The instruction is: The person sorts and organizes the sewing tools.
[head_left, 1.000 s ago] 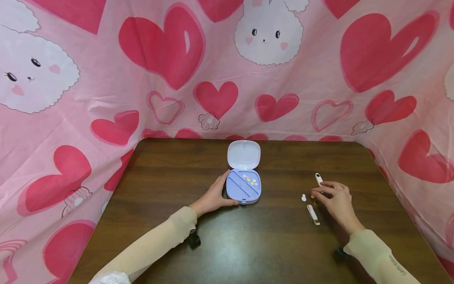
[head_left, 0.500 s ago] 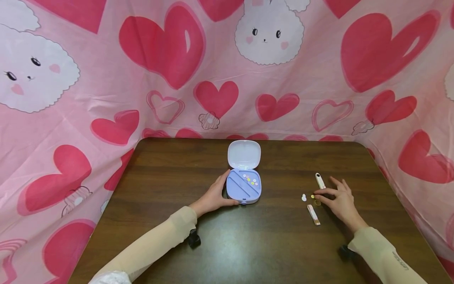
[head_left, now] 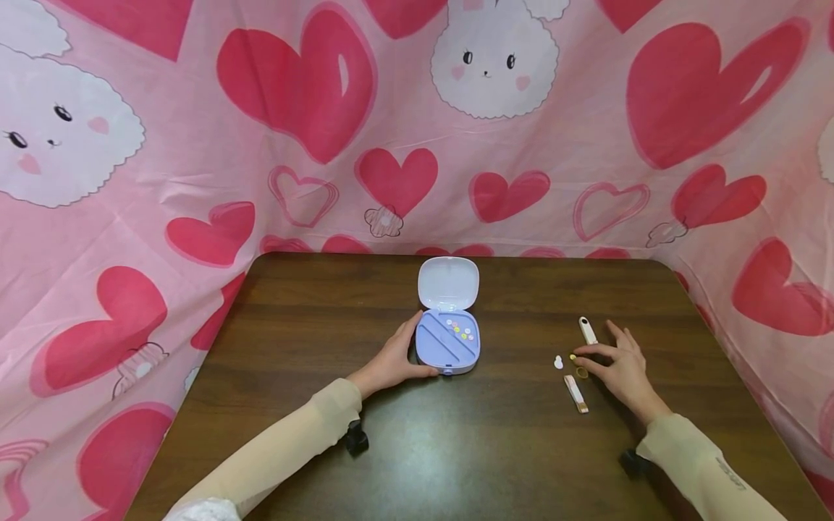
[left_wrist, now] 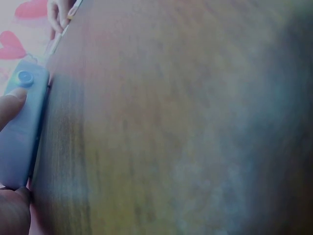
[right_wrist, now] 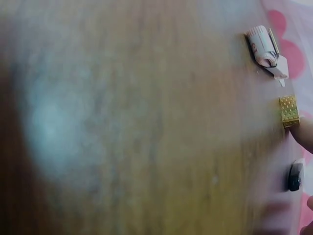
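White clipper (head_left: 576, 394) sits nearest on the table, then the gold ring (right_wrist: 289, 111), stiff light metal I'd guess. Just past that, right hand (head_left: 624, 370) comes in from the near right, thumb and index seemingly pinching the yellow bit (head_left: 573, 357): tiny, light, probably slippery, so grab its edges. Left hand (head_left: 389, 364) has thumb and fingers round the lilac case (head_left: 435, 347), likely light, stiff plastic, lid (head_left: 448, 284) open behind
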The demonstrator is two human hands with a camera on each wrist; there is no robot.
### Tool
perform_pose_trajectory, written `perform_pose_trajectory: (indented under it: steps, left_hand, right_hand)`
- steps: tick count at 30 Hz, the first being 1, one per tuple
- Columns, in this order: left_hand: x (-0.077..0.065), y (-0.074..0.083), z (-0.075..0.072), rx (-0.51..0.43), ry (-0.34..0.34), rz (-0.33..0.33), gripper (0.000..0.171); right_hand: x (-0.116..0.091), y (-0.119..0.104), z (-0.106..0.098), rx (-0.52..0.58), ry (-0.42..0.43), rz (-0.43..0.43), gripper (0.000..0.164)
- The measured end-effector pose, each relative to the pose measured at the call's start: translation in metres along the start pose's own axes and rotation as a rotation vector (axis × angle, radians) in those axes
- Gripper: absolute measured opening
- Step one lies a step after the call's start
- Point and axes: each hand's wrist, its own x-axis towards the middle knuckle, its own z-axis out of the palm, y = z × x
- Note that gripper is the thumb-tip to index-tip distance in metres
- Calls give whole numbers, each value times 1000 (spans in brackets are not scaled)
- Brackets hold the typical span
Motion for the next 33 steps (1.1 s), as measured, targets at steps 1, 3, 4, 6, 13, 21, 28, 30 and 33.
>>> perform_pose_trajectory:
  steps: [1, 3, 4, 6, 13, 21, 28, 30, 33]
  left_hand:
    - [0, 0, 0, -4, 0, 1, 118]
    - [-1, 0, -1, -13, -1, 1, 118]
    - [-1, 1, -1, -18, -2, 1, 118]
    - [-1, 1, -1, -24, -4, 1, 118]
    - [-1, 1, -2, -23, -15, -8, 119]
    - [0, 1, -2, -20, -21, -13, 119]
    - [-1, 1, -2, -20, -19, -4, 118]
    - [-1, 1, -1, -21, -19, -5, 118]
    - [-1, 0, -1, -22, -19, -9, 118]
  right_hand:
    - [0, -1, 0, 2, 0, 1, 17]
    - [1, -2, 0, 4, -1, 0, 17]
    - [1, -2, 1, 4, 0, -1, 17]
    - [1, -3, 1, 7, -1, -1, 16]
    - [2, -4, 1, 4, 0, -11, 15]
    - [3, -5, 2, -7, -35, 2, 12]
    - [5, -4, 4, -29, -51, -7, 10]
    - [4, -3, 3, -22, -47, -7, 10]
    - [3, -2, 3, -10, -39, -12, 10]
